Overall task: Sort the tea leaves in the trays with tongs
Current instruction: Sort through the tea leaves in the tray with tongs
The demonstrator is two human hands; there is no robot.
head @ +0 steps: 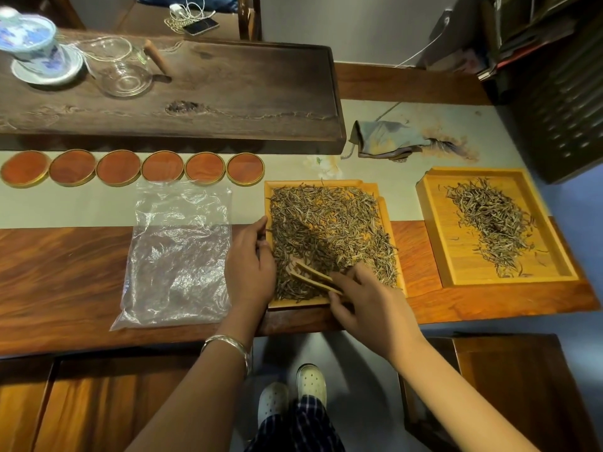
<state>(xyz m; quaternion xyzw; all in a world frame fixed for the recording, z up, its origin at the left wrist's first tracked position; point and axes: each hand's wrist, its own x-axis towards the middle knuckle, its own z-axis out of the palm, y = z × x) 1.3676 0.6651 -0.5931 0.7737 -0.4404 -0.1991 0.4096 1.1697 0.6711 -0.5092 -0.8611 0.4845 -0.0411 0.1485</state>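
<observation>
Down on a wooden table, seen from above by the person working, sit two shallow bamboo trays of dried tea leaves. One tray lies straight ahead and is thickly covered with leaves; the other tray lies well apart to the right and holds a thinner, loose pile. The right hand is closed around a pair of wooden tongs, whose tips rest low in the leaves near the front of the full tray — whether any leaf is pinched between them is too small to tell. The left hand curls loosely over that tray's left edge, steadying it, fingers bent rather than clenched. A clear plastic bag lies flat just to the left. Judging from the gap between the trays, leaves could drop onto the table mid-carry if the tongs pinch too lightly — and a hard push could spill leaves over the low rim.
</observation>
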